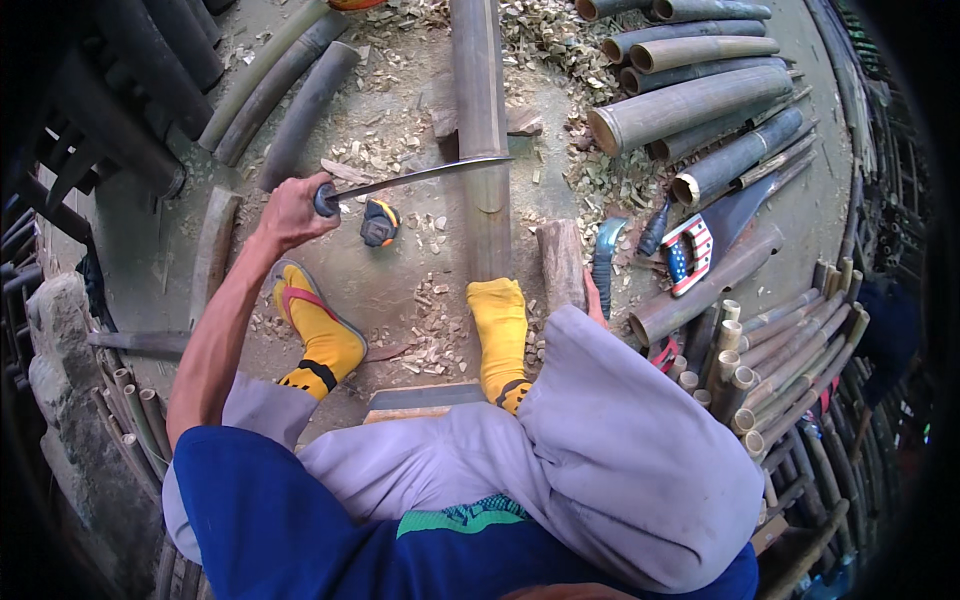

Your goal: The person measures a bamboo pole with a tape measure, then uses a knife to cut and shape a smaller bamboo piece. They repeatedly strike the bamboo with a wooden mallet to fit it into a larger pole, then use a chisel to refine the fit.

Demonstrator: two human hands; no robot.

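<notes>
My left hand (297,215) is wrapped round the dark, round-ended handle of a tool with a slim curved metal blade (420,177). Whether it is a saw or a knife I cannot tell. Its blade reaches across a long bamboo pole (482,90), which rests on a wood piece (522,121). On the pole's near end is my foot in a yellow sock (498,318). My right hand (595,300) shows only in part behind my raised knee, beside a short wooden block (562,265); its fingers are mostly hidden.
A tape measure (380,223) lies near my sandalled foot (318,318). At right are a curved tool with a teal grip (606,255), a handsaw (690,255) and stacked bamboo (690,105). More bamboo (308,115) lies at left. Wood chips (440,330) litter the floor.
</notes>
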